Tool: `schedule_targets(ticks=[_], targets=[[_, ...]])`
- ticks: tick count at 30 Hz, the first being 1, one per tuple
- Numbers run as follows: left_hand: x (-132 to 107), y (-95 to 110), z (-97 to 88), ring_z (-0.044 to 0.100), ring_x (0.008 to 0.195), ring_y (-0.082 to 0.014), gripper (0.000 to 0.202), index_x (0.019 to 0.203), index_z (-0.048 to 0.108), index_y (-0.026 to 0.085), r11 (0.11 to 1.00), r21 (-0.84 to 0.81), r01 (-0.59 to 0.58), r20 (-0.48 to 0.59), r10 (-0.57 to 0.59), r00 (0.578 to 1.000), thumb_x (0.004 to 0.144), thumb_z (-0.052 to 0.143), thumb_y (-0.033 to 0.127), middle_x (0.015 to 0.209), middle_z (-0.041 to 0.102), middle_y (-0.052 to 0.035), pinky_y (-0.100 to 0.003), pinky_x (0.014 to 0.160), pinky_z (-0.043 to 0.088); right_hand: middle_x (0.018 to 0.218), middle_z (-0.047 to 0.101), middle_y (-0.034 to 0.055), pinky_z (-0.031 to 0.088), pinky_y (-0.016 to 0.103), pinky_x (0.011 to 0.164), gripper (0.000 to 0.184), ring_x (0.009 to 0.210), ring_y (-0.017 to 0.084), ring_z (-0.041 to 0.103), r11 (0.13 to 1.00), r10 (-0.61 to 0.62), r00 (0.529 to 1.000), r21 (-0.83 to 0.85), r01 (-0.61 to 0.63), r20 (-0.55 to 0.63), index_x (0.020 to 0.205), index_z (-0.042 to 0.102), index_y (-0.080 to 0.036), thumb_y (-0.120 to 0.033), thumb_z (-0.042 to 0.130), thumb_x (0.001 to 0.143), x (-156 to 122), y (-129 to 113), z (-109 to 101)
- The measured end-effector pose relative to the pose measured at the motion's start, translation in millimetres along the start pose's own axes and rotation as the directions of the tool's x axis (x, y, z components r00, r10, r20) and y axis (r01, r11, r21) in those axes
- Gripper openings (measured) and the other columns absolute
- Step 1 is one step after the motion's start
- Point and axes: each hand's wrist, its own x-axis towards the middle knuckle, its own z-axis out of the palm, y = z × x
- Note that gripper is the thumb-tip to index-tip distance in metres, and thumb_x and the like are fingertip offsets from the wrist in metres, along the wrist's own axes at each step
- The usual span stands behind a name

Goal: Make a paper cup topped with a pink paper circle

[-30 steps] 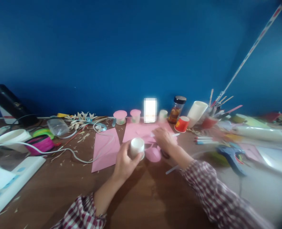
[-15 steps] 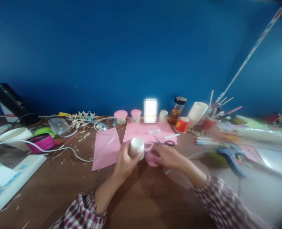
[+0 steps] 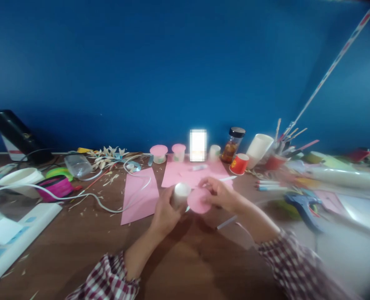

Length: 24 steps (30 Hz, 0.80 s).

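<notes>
My left hand [image 3: 166,210] is wrapped round a small white paper cup [image 3: 182,191], its round end facing up toward me. Between the thumb and fingers of my right hand [image 3: 219,193] is a round pink paper disc [image 3: 199,201], raised just right of the cup. Behind them lies a pink paper sheet [image 3: 172,177] with a white tube [image 3: 199,167] on it. Two cups topped with pink discs, the left one [image 3: 159,153] and the right one [image 3: 179,152], stand at the back, along with a plain white cup [image 3: 215,151].
Left are a second pink sheet [image 3: 139,198], white cables, a power strip [image 3: 22,237] and a magenta roll [image 3: 55,187]. To the right stand a dark-lidded jar [image 3: 231,146], a red cup [image 3: 239,164] and a tall white cup [image 3: 259,146]. A glue gun [image 3: 305,210] lies further right.
My right hand has lifted the pink disc off the table area and turned it up beside the cup. My left hand has shifted slightly with the cup.
</notes>
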Motion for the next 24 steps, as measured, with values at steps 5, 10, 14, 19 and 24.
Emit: schedule_targets(ticks=[5,10,14,19,24], targets=[[-2,-2,3.2,0.063,0.101,-0.0263,0.054,0.123,0.054,0.018,0.993,-0.116,0.023,0.023,-0.021,1.0,0.073,0.072,0.032,0.113,0.063,-0.011,-0.042,0.087,0.052,0.062,0.051,-0.0079,0.033,0.018,0.04,0.039,0.045,0.007,0.042,0.976,-0.056,0.983,0.196,0.091,-0.175,0.096,0.052,-0.023,-0.048,0.072,0.074,18,-6,17],[-5,0,3.2,0.056,0.118,-0.0292,0.088,0.145,0.027,0.021,0.996,-0.031,0.084,0.02,-0.084,0.996,0.072,0.074,0.035,0.133,0.052,-0.0155,-0.048,0.1,0.045,0.071,0.062,-0.0017,0.045,0.022,0.051,0.033,0.058,0.012,0.056,0.998,-0.057,0.969,-0.007,0.057,-0.242,0.098,0.06,-0.018,-0.039,0.071,0.075,30,4,25],[-7,3,2.0,0.05,0.127,-0.0299,0.088,0.146,0.025,0.023,1.0,-0.013,0.023,0.045,-0.023,0.999,0.073,0.072,0.031,0.14,0.047,-0.0148,-0.048,0.105,0.041,0.075,0.064,0.0002,0.047,0.026,0.059,0.031,0.065,0.014,0.057,0.995,-0.071,0.961,-0.088,0.049,-0.267,0.099,0.066,-0.016,-0.033,0.073,0.074,32,15,23],[-5,6,1.0,0.046,0.131,-0.0313,0.086,0.146,0.028,0.023,0.998,0.058,-0.012,0.049,0.009,0.999,0.073,0.072,0.03,0.143,0.046,-0.015,-0.049,0.107,0.039,0.078,0.067,0.0015,0.048,0.028,0.062,0.029,0.068,0.015,0.059,0.986,-0.088,0.956,-0.159,0.044,-0.28,0.097,0.069,-0.017,-0.033,0.073,0.074,29,16,23],[-5,5,1.4,0.045,0.132,-0.031,0.082,0.144,0.032,0.022,0.996,0.072,-0.057,0.042,0.054,0.998,0.073,0.072,0.031,0.142,0.046,-0.0145,-0.048,0.108,0.038,0.088,0.071,0.005,0.052,0.03,0.065,0.029,0.073,0.017,0.064,0.982,-0.104,0.965,-0.18,0.061,-0.24,0.098,0.069,-0.017,-0.037,0.072,0.077,28,18,23]])
